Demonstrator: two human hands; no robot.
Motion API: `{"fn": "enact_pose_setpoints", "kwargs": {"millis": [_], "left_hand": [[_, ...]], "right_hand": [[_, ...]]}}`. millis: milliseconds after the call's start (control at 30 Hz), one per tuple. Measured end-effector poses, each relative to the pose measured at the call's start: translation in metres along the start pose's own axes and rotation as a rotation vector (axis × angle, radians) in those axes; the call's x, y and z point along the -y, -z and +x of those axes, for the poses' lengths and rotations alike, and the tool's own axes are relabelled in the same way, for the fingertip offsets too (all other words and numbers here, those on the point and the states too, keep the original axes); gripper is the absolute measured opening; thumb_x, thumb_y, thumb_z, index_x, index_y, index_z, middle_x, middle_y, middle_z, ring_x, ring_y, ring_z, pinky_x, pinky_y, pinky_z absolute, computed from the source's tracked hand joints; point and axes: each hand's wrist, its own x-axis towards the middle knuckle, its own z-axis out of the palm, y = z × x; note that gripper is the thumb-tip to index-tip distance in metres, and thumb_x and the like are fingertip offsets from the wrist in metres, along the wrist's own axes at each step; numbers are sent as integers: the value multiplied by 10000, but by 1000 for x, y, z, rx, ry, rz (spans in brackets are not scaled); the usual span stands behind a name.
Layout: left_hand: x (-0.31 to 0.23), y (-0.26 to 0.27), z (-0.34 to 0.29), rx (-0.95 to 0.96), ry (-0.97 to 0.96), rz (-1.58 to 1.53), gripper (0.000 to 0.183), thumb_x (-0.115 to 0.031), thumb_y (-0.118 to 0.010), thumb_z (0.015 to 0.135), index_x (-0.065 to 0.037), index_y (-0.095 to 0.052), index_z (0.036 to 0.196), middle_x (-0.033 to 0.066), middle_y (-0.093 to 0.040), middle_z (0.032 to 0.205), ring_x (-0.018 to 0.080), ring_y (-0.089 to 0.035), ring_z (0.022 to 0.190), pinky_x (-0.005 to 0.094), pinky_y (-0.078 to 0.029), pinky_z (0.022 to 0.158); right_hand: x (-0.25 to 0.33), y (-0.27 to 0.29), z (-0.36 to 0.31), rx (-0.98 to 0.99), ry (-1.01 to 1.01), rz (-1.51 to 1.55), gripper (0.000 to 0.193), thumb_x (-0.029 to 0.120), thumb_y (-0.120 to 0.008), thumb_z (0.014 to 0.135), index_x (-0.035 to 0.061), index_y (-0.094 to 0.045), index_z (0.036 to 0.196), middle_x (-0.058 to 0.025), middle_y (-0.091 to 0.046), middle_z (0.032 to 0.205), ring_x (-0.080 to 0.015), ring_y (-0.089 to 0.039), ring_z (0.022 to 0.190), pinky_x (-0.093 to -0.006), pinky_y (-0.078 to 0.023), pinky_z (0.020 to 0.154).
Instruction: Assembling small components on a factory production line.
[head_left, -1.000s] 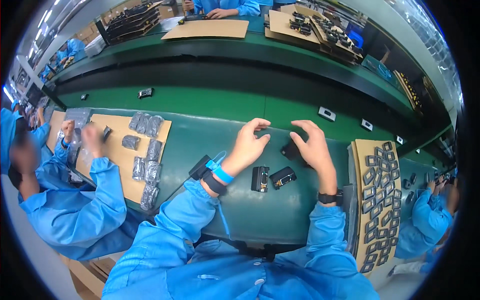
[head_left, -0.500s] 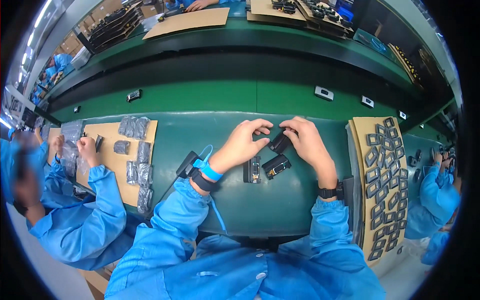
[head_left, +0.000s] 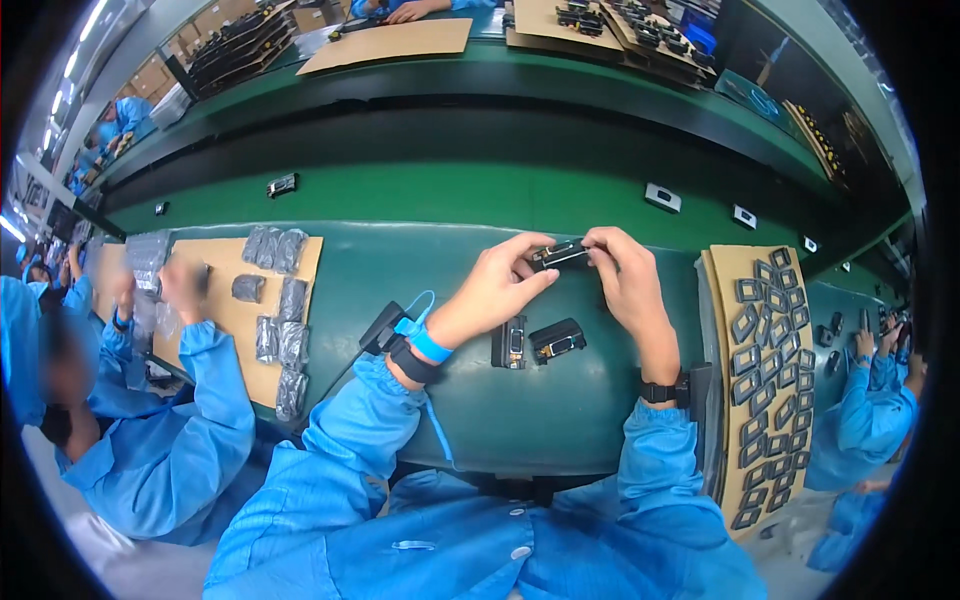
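Note:
Between my two hands is a small black electronic unit [head_left: 562, 254], turned so a bright strip shows along it. My left hand [head_left: 497, 284] grips its left end with thumb and fingers. At the other end, the thumb and fingertips of my right hand [head_left: 630, 275] pinch it. Nearer to me, two similar black units lie on the green mat: a left unit [head_left: 509, 343], set upright in the view, and a right unit [head_left: 558, 341], slightly tilted. Both show a small window and exposed parts. My fingers partly hide the held unit.
On the right, a cardboard sheet [head_left: 738, 400] bears many black frames. To the left, another cardboard sheet [head_left: 215, 340] carries bagged items beside a co-worker [head_left: 200, 400]. Beyond the green mat [head_left: 460, 430], a green conveyor belt [head_left: 450, 195] holds several devices. A cable runs from my left wrist.
Between my hands, the black unit has come up and farther from me, turned more level. Both hands now close on its ends. The view has shifted slightly.

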Motion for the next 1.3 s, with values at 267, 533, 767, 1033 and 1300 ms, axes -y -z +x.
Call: {"fn": "enact_pose_setpoints", "kwargs": {"millis": [267,533,767,1033,1300], "left_hand": [[4,-3,4,-437,-399,-84,349,190,-512,929,21,-756,1113,126,-708,1086,195,-705,1008,306,-572,887],[-9,0,-1,-325,-186,-476,354,101,-484,1029,-2,-641,1329,139,-730,1129,206,-732,983,308,-589,831],[-9,-5,-3,-256,-192,-427,314,-22,-703,998,1,-633,1304,108,-740,1141,157,-736,967,253,-584,751],[-7,-4,-2,-259,-176,-439,255,-9,-699,994,5,-664,1246,99,-754,1096,147,-740,927,255,-576,735],[-10,-4,-2,-244,-174,-458,246,-2,-698,991,6,-664,1235,104,-756,1104,155,-742,949,252,-572,746]], "right_hand": [[10,-21,-6,-94,-115,645,116,-63,-639,981,-27,-664,1089,-90,-722,1060,-152,-714,931,-304,-602,824],[15,-27,-1,-167,-209,808,239,-52,-634,1006,-50,-594,1241,-135,-733,1071,-147,-725,898,-275,-608,799],[18,-36,-2,-166,-236,770,257,-42,-614,1019,-51,-609,1276,-125,-732,1122,-152,-728,995,-291,-627,865],[17,-35,-4,-139,-285,744,275,-23,-635,1018,-66,-646,1290,-109,-729,1119,-137,-721,1003,-286,-627,858],[17,-33,-5,-129,-278,745,302,-27,-685,991,-71,-645,1287,-97,-736,1082,-128,-718,983,-277,-614,857]]}}
